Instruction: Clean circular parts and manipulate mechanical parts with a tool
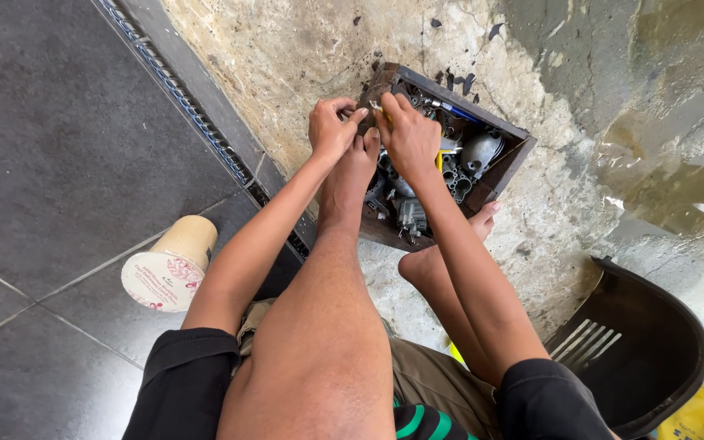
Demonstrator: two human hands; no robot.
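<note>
Item: L hand (329,126), closed in a pinch, fingertips meeting the R hand over the near-left corner of the box; what it pinches is too small to tell. R hand (408,134), fingers curled shut on a small yellow-handled tool (439,160), handle showing below the palm, tip hidden between the two hands. Small part being worked sits betw. the fingertips, at the box's left corner, mostly covered. Bare foot (352,175) rests w/ toes on the box's near edge, just under both hands; second foot (450,244) on the floor by the box's near-right side. Wooden box (505,163), dark, tilted diamond-wise on rough concrete, filled w/ grey metal engine-type parts (470,159). Handling note (judgement): keep the pinch tight and low over the box so a dropped piece lands inside; steady wrists against the foot; tool pressure straight, not sideways. Surrounds: paper cup (170,265) lying on its side on dark tiles, left; dark plastic chair (637,342), lower right; drain grate (197,114) along the tile edge.
</note>
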